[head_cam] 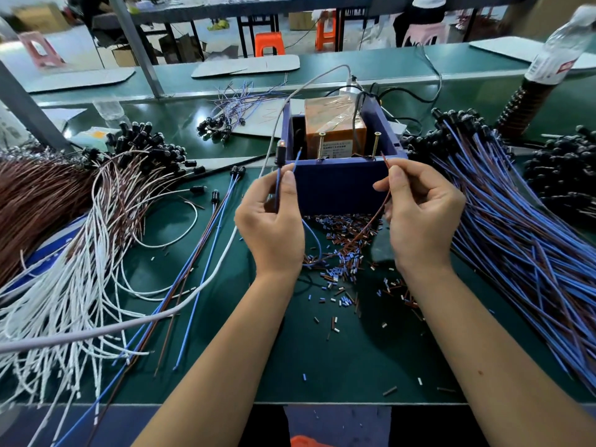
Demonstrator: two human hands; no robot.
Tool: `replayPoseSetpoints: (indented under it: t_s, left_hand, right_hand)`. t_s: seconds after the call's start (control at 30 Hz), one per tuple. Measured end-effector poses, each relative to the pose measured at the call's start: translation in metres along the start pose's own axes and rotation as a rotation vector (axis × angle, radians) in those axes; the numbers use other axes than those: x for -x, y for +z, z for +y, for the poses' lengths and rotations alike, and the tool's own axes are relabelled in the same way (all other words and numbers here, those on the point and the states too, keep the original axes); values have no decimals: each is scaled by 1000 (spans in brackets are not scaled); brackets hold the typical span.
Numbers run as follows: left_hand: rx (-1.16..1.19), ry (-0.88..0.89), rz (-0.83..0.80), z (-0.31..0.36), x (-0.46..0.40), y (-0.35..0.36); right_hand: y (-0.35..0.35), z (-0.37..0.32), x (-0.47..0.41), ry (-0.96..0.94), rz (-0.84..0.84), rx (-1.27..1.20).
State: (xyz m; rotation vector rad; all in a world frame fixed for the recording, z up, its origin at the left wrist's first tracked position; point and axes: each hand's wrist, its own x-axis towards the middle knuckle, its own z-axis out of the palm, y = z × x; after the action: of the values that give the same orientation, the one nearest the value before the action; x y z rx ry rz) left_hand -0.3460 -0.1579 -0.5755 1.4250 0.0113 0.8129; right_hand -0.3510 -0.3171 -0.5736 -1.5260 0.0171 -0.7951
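The left grip pinches a thin blue insulated wire, whose black-capped lamp glows just above it. The right grip pinches that lamp's thin brown wire. Just beyond both grips stands a dark blue plastic box with brass screws. If a wire tip slips off its contact, the lamp could go dark and be judged faulty.

No text can be read. The white label on the orange block, centre of the frame, shows only tiny blurred print; the bottle, upper right, bears a smeared red mark.
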Motion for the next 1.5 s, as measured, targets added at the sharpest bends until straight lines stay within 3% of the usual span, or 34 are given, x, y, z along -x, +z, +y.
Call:
replayPoseSetpoints:
  t_s: [0.13,0.3,0.47,0.53,0.6,0.67,0.73,0.83,0.9,0.97,1.03,1.17,1.23,1.5]
  left_hand:
    - [62,7,0,15,4,7]
    - [88,0,-133,50,26,44]
    - [-44,-125,-334,75,41,107]
    - [-153,-198,-437,82,48,132]
    - [-183,-264,-522,88,58,149]
    - [-63,-369,-574,96,66,161]
    - [180,-509,-596,107,69,172]
    - [491,-710,-579,125,60,187]
    - [613,-774,-530,133,49,195]
    - [630,-793,-473,136,39,201]
    - [462,-721,-437,134,31,205]
    - [-130,-277,-488,110,18,210]
    - [-255,-172,-536,97,18,213]
    - [-163,-513,-724,58,38,221]
  right_hand:
    - [-9,-5,3,12,48,19]
    - [-48,-9,5,76,140,8]
    - [-114,-29,-12,147,377,114]
    - [-139,-42,-19,78,525,291]
    - [-155,-54,-15,-118,596,521]
    - [-158,-64,-7,-351,475,712]
    - [-153,-68,-2,-464,213,882]
    - [-144,-70,-3,-313,-135,1037]
    - [-148,-72,-6,-168,-236,886]
    - [-156,-74,-10,-86,-212,734]
    - [-169,-78,-16,-156,-137,792]
    - [-198,-78,-23,-199,26,809]
    - [-208,-71,-19,-175,34,881]
    - [-202,-39,-8,-92,30,1137]
